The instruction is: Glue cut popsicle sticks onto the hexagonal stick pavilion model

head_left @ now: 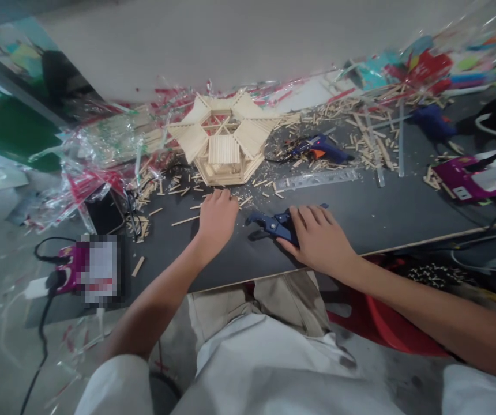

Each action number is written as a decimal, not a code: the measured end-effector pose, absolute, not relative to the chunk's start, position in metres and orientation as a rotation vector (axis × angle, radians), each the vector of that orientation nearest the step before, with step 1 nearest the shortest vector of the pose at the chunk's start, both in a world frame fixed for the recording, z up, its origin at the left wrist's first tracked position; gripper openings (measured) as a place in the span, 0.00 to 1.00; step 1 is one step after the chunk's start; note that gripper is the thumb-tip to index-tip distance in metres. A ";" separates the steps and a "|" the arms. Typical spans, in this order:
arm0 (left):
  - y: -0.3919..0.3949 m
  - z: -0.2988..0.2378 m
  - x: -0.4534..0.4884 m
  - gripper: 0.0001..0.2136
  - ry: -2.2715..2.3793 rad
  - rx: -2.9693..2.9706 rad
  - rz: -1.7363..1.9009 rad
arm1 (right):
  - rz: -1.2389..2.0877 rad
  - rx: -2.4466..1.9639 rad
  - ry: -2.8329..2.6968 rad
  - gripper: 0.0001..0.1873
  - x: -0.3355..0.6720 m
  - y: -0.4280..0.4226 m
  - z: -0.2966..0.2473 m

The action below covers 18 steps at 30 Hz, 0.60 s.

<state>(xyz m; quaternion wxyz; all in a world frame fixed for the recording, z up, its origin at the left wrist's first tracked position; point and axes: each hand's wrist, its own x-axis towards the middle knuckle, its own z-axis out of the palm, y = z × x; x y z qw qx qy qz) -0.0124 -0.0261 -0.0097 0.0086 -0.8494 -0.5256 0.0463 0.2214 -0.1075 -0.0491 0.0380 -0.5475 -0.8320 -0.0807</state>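
My left hand (218,218) is closed, knuckles up, at the front of a wooden stick model (224,150) with flared roof panels. Its fingertips are hidden, so I cannot tell what they hold. Thin wooden sticks (186,220) lie just left of that hand. On the dark tabletop, my right hand (315,233) is wrapped over the handles of a blue hand cutter (274,225). The cutter's jaws point left, toward my left hand, and are apart from it.
Behind my right hand lie a clear ruler (317,180) and a blue glue gun (328,151) among stick offcuts. A second blue glue gun (434,124) is farther right. Purple power strips (464,178) with cables, a dark phone (104,210) and crumpled plastic wrap (101,144) crowd the sides.
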 end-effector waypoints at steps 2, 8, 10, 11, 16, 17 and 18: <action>-0.022 -0.010 -0.014 0.15 -1.658 -2.669 0.139 | -0.257 -1.669 -2.530 0.38 0.222 -0.107 -0.052; -0.007 -0.013 -0.040 0.08 -1.793 -2.823 -0.048 | -0.246 -1.624 -2.509 0.39 0.223 -0.106 -0.055; -0.004 -0.014 -0.049 0.09 -1.798 -2.863 -0.091 | -0.218 -1.629 -2.502 0.39 0.223 -0.107 -0.055; -0.004 -0.014 -0.052 0.10 -1.771 -2.885 -0.104 | -0.201 -1.633 -2.495 0.39 0.223 -0.107 -0.056; -0.007 -0.019 -0.049 0.12 -1.518 -2.914 -0.066 | -0.133 -1.673 -2.447 0.40 0.218 -0.112 -0.058; -0.008 -0.020 -0.046 0.12 -1.466 -2.896 -0.049 | -0.121 -1.687 -2.443 0.40 0.216 -0.113 -0.058; -0.009 -0.021 -0.043 0.11 -1.401 -2.872 -0.034 | -0.108 -1.699 -2.441 0.41 0.215 -0.113 -0.058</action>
